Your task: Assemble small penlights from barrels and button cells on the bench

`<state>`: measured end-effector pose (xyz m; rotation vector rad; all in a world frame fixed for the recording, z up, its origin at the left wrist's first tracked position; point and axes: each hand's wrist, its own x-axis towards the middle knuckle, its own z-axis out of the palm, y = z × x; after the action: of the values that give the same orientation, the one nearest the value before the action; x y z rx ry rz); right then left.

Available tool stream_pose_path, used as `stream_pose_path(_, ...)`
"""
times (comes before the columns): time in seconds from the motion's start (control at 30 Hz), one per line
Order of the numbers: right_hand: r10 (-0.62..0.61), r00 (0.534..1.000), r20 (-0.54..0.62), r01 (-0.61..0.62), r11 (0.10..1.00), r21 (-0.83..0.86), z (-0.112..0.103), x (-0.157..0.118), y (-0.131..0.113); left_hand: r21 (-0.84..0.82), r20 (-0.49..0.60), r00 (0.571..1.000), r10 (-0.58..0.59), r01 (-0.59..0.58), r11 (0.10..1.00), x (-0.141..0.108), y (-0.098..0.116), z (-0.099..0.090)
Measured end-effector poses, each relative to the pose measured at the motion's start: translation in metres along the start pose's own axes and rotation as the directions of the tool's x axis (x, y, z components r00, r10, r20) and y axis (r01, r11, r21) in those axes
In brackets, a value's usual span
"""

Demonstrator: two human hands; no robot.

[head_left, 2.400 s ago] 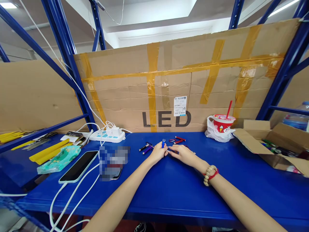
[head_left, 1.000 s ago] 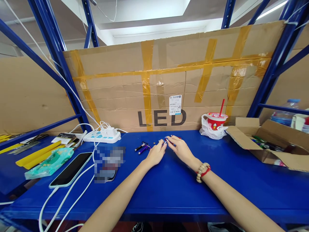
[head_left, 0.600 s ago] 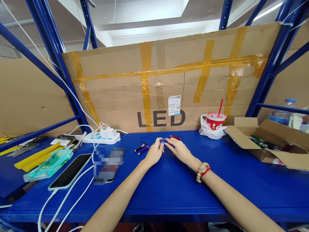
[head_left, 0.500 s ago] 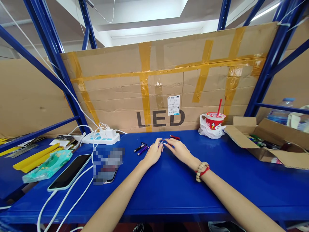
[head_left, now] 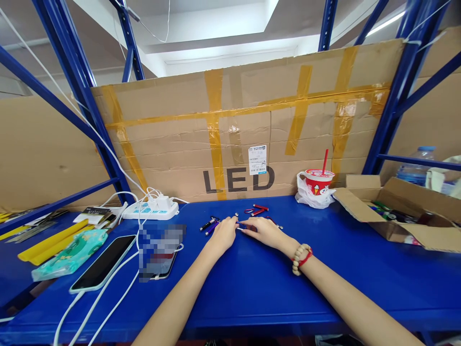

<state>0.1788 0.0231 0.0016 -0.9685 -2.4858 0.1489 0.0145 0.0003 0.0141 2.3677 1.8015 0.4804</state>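
My left hand (head_left: pixel 224 234) is closed, its fingertips curled down near the blue tabletop. Facing it, my right hand (head_left: pixel 265 231) has thumb and forefinger pinched close to the left fingertips. Between them shows a small shiny piece (head_left: pixel 239 227), mostly covered by fingers; its kind is unclear. Left of my left hand lie a black and silver slim tube (head_left: pixel 207 224) and a purple slim tube (head_left: pixel 212 228). Beyond my right hand are red slim tubes (head_left: pixel 260 208) with a small loop at one end. A further dark red one (head_left: pixel 271 220) lies partly behind that hand.
On the left are a white power strip (head_left: pixel 151 210), cables, a phone (head_left: pixel 104 263), a blurred-out second phone (head_left: pixel 165 269) and a green packet (head_left: pixel 70 254). To the right stand a red cup (head_left: pixel 319 182) in a white bag and an open cardboard box (head_left: pixel 396 230).
Both hands have come down slightly and closer together, fingertips nearly meeting around the small piece. More of the red tubes shows behind my right hand. The view has shifted a little.
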Motion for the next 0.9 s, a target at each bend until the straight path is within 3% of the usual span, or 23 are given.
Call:
stream_pose_path(0.3,0.026,1.000,-0.007,-0.025,0.999,0.033,0.004,-0.001,0.005,0.176,0.074,0.984,-0.162,0.147,0.973,-0.010,0.003,-0.018)
stream_pose_path(0.7,0.037,0.999,0.014,-0.038,0.998,0.051,0.003,-0.001,0.005,0.236,-0.075,0.949,-0.308,0.317,0.919,-0.003,-0.011,-0.023)
stream_pose_path(0.9,0.061,0.998,0.031,-0.062,0.997,0.046,0.000,-0.001,0.002,0.179,-0.069,0.951,-0.301,0.309,0.934,-0.001,-0.021,-0.027)
